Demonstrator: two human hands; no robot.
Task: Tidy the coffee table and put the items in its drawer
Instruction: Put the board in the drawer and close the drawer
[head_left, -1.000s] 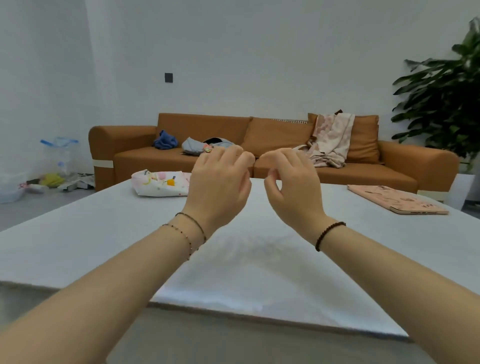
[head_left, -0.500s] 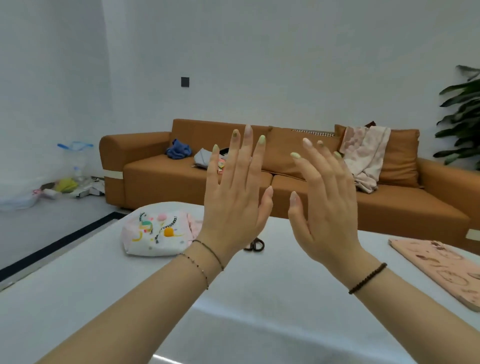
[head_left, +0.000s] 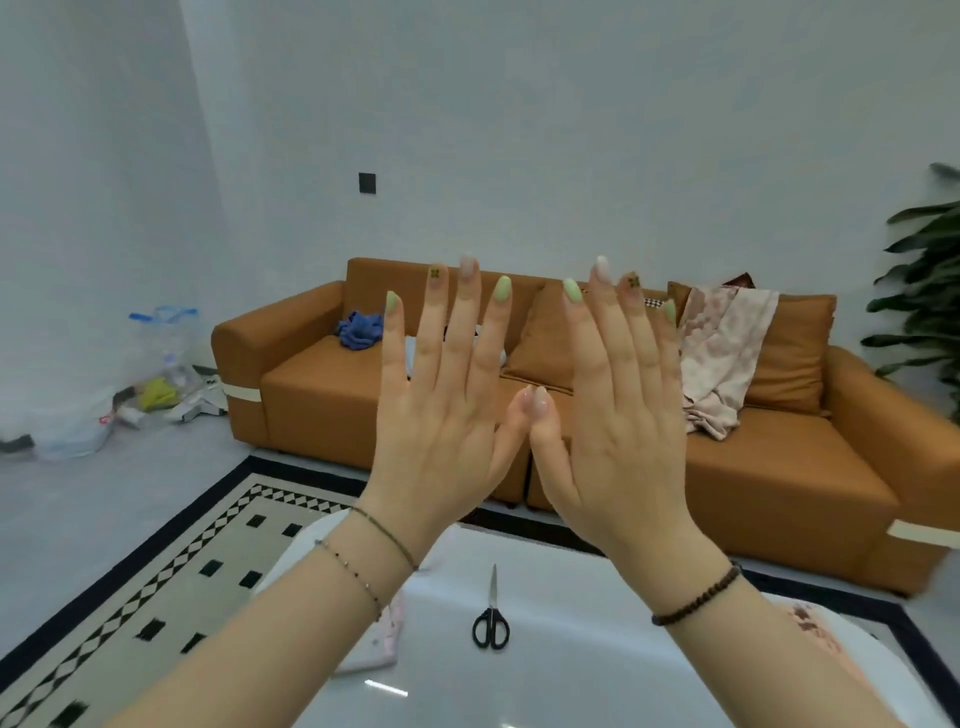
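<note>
Both hands are raised in front of the camera, backs toward me, fingers straight and spread. My left hand (head_left: 447, 405) and my right hand (head_left: 613, 410) hold nothing; their thumb tips touch. Below them lies the glossy white coffee table (head_left: 587, 670). Black-handled scissors (head_left: 491, 616) lie on it, blades pointing away. A white patterned pouch (head_left: 376, 649) peeks out under my left forearm. A pink patterned flat item (head_left: 821, 636) shows beside my right forearm at the table's right edge. No drawer is in view.
An orange sofa (head_left: 779, 483) stands behind the table with a blue cloth (head_left: 360, 329) and a pink blanket (head_left: 722, 358) on it. A checker-bordered rug (head_left: 171, 577) lies under the table. Bags and clutter (head_left: 150, 395) sit at the left wall. A plant (head_left: 924, 291) stands at the right.
The hands went from loosely curled to flat and spread, and rose higher. The view moved closer and tilted down, so the scissors and rug came into sight.
</note>
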